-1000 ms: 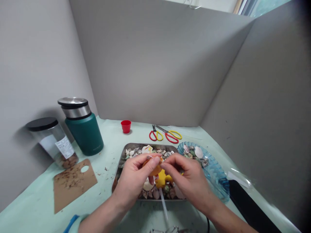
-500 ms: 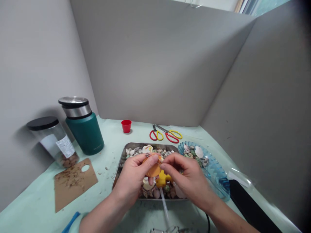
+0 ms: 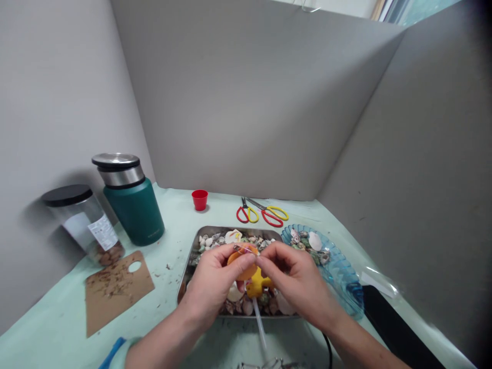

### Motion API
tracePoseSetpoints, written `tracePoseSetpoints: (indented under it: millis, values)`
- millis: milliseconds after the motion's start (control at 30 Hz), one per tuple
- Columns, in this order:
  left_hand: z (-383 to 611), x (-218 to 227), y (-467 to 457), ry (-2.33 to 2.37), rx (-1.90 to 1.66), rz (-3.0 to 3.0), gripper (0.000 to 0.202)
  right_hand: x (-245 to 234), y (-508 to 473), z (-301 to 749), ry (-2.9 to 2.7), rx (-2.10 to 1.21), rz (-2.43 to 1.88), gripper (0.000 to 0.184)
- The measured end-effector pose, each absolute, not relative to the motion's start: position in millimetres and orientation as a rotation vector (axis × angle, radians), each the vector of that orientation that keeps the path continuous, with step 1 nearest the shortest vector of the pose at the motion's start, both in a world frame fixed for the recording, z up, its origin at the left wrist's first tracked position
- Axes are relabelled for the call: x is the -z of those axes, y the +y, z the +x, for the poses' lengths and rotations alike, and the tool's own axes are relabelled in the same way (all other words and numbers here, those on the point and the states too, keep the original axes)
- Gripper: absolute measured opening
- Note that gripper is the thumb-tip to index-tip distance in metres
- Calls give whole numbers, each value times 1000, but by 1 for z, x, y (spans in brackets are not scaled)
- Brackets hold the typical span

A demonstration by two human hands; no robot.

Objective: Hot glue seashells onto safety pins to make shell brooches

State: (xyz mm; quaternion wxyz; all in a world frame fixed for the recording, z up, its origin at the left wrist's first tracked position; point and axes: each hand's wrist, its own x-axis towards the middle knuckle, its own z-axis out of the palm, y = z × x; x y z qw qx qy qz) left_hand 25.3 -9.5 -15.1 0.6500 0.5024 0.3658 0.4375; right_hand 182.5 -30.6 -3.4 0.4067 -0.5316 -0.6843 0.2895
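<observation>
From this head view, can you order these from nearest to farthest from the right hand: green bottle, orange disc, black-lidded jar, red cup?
1. Orange disc: just left of the right hand.
2. Red cup: back, left of centre.
3. Green bottle: farther left.
4. Black-lidded jar: leftmost.

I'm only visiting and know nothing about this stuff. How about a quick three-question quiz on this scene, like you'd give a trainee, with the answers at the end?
1. True or false: the left hand holds an orange piece above the tray.

2. What lies in that tray? A) coins, B) shells, C) spoons.

3. How many pairs of scissors lie on the table beyond the tray?

Key: 1. True. 2. B. 3. Two.
</observation>
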Motion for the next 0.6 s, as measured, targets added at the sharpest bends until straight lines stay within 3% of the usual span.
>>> tracePoseSetpoints:
  millis: [600]
  values:
    - [23, 10, -11, 884, -1088, 1239, 23, 2, -33, 182, -1821, -535, -1261, 22]
